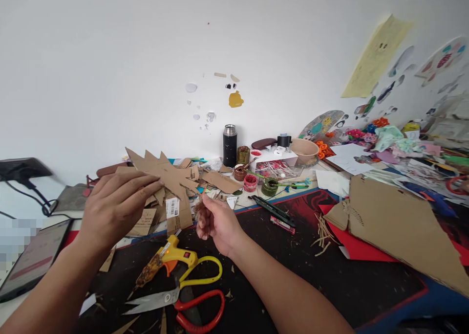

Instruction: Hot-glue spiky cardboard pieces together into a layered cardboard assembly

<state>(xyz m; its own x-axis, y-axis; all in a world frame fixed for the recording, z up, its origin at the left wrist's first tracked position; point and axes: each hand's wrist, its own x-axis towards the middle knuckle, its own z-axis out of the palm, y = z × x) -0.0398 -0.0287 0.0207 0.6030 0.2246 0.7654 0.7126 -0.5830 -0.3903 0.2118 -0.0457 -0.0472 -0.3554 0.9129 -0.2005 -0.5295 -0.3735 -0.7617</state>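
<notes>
My left hand [117, 202] is raised over the left of the mat, fingers stretched out and held close together, its thumb hidden. Behind its fingertips shows a spiky cut piece of cardboard [166, 172]; whether they touch is unclear. My right hand [218, 221] is closed, with the thumb laid over curled fingers. Its thumb tip is beside a cardboard point, and I cannot make out what the fingers hold. Below the hands lie a yellow glue gun [183, 256] and open scissors [168, 297] with one yellow and one red handle loop.
Cardboard scraps [220, 181] pile up behind the hands. A black flask [229, 148], paint jars [250, 182] and a green box cutter [271, 211] are further back. A large cardboard sheet [395, 226] covers red paper at right. A tablet [32, 260] lies at left.
</notes>
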